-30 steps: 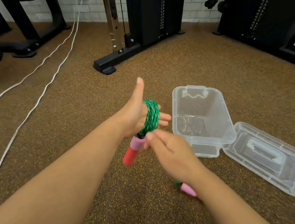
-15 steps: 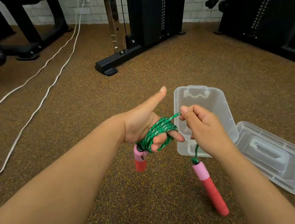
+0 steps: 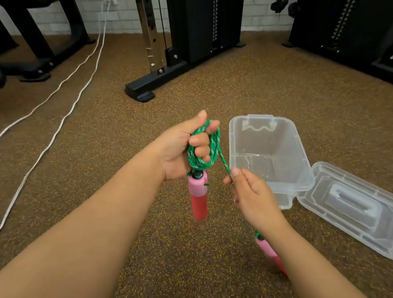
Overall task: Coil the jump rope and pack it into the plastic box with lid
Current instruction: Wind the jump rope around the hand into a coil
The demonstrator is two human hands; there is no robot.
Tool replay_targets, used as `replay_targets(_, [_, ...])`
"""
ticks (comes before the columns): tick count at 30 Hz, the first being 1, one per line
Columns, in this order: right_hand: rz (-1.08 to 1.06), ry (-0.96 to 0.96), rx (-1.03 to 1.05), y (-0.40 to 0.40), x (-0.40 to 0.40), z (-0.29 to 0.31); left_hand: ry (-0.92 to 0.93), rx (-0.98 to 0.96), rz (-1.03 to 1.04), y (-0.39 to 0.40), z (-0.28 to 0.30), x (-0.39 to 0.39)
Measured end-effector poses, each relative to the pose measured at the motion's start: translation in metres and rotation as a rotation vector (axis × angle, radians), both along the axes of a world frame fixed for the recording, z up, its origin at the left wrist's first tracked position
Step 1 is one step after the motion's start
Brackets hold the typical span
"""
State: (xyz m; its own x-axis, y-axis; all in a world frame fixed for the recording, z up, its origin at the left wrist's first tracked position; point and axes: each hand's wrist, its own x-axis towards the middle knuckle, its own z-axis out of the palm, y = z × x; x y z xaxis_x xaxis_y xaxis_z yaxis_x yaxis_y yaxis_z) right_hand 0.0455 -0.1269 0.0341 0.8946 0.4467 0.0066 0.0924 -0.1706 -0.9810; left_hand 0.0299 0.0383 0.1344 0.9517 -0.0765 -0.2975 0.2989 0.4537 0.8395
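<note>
White cables [image 3: 35, 161] snake over the speckled brown rubber floor [image 3: 134, 278]. The left hand [image 3: 182, 148] has its fingers curled tight around the coiled green braided jump rope [image 3: 205, 158], one pink-and-red foam handle [image 3: 199, 195] hanging just below them. The right hand [image 3: 251, 197] pinches the loose strand, probably to feed the last wrap (other handle [image 3: 270, 254] dangles under the wrist). The clear plastic box [image 3: 267, 152] sits open just beyond those fingertips, its lid [image 3: 359, 212] beside it, black gym machines [image 3: 193, 18] behind.

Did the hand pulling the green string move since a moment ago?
Yes. The right hand dropped from level with the plastic box's middle toward its near corner, pinching the jump rope coiled on the left hand.
</note>
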Motion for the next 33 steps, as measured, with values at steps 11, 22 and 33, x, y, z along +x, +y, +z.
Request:
replay_targets(11, [0.291,-0.012,-0.115,0.006,-0.023,0.021,-0.07,0.374,0.54,0.008,-0.015,0.018])
replay_targets(22, [0.114,-0.277,-0.031,-0.009,0.008,0.058,-0.147,1.159,-0.034,-0.013,-0.009,-0.009])
replay_targets(33, [0.153,0.062,0.234,-0.005,-0.001,0.039,-0.043,0.835,-0.244,-0.025,0.001,-0.006])
